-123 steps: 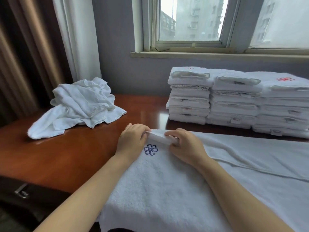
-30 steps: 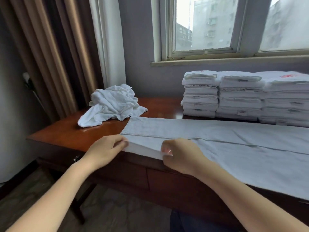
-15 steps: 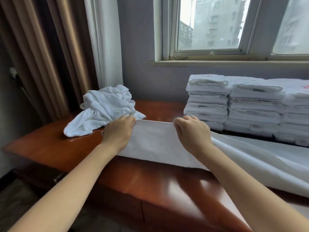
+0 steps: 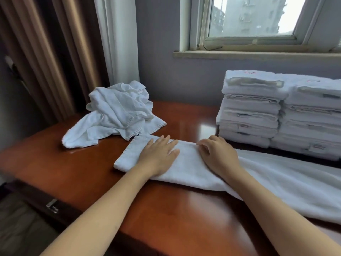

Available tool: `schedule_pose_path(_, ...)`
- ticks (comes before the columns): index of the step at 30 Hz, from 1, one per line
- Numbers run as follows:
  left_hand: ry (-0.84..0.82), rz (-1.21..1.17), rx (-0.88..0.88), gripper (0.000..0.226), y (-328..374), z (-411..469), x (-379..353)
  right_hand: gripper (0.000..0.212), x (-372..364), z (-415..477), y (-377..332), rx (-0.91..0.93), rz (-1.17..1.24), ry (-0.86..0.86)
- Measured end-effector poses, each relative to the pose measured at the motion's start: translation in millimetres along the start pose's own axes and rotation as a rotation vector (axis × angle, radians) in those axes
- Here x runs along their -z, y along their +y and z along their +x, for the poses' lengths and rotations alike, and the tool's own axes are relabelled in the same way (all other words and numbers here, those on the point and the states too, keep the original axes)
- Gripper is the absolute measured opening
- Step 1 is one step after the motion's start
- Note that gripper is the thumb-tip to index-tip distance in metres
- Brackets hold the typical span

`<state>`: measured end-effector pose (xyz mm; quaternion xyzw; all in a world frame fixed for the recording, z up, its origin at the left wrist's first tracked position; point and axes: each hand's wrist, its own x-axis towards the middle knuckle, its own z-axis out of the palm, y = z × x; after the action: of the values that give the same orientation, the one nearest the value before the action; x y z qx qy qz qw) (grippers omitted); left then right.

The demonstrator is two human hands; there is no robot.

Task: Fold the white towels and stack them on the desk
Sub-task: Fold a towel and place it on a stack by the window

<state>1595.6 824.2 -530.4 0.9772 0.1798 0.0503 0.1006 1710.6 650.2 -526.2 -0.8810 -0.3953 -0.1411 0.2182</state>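
The fingers [image 4: 167, 140] of the left hand [image 4: 158, 155] are held straight and slightly apart, pressed flat on the towel [image 4: 191, 169]. Those of the right hand [image 4: 218, 156] are bent at its far edge; whether that edge is pinched cannot be told. The towel is laid as a long folded strip across the desk [image 4: 166, 209], between the crumpled pile [image 4: 114, 115] and the folded stacks [image 4: 251, 115]. Smoothing is judged under way; a crosswise fold is called for next.

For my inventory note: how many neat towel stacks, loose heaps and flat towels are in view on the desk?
Stacks: 2
Heap: 1
Flat towel: 1
Total: 4
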Motion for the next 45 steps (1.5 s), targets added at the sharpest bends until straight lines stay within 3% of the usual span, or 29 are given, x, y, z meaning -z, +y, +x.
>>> schedule_pose_path(14,-0.075,0.078,0.024,0.056,-53,-62,18,0.032,-12,-33,-72,0.063,0.006,-0.045)
schedule_pose_path(18,-0.092,0.078,0.073,0.054,-43,-68,26,0.038,9,-46,-58,0.068,-0.007,-0.078)
schedule_pose_path(21,-0.003,-0.032,0.030,0.048,-9,-66,28,0.037,35,-62,-25,0.001,-0.100,-0.054)
schedule_pose_path(24,0.044,-0.152,-0.138,0.044,45,-68,22,0.036,63,-82,13,-0.100,-0.140,-0.018)
schedule_pose_path(32,0.123,-0.183,-0.465,0.043,183,-61,-2,0.038,125,-147,108,-0.320,-0.282,0.010)
schedule_pose_path(45,0.110,-0.091,-0.519,0.032,302,-31,-35,0.027,194,-206,198,-0.662,-0.315,0.098)
